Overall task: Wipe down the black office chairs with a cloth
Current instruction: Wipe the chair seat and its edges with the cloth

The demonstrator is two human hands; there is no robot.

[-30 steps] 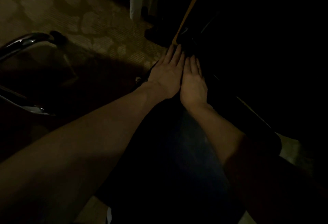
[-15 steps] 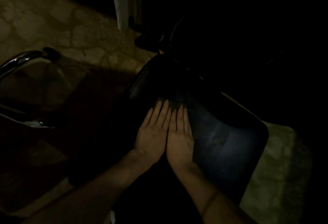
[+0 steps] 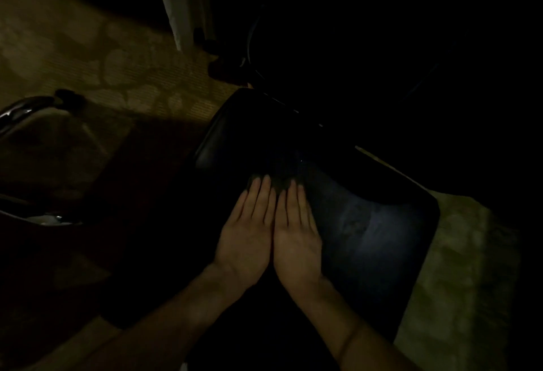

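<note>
Both hands are lying flat and side by side on the black chair seat (image 3: 367,238), fingers straight and together, pointing away from the person toward the seat's far, darker end. The left hand (image 3: 245,241) and the right hand (image 3: 296,241) are touching along their inner edges, palms down, neither one curling around anything. A cloth (image 3: 279,175) is hard to make out in this dim light: a faint dark, slightly textured patch is showing just beyond the fingertips (image 3: 266,185), and it seems to be running under the palms, but I cannot tell its outline for certain. The seat's long axis is running from the person's body toward the upper left, where its rounded far edge is meeting the patterned carpet (image 3: 117,56). The hands are sitting left of the seat's centre line, so the wide, faintly shining area of the seat is lying to the right of the right hand, which is the nearer hand to it. My judgement is that the coming stroke is depending on this: unwiped surface is stretching ahead of the fingers and out to the right. A chrome armrest (image 3: 20,112) of another chair is standing well apart at the left.
</note>
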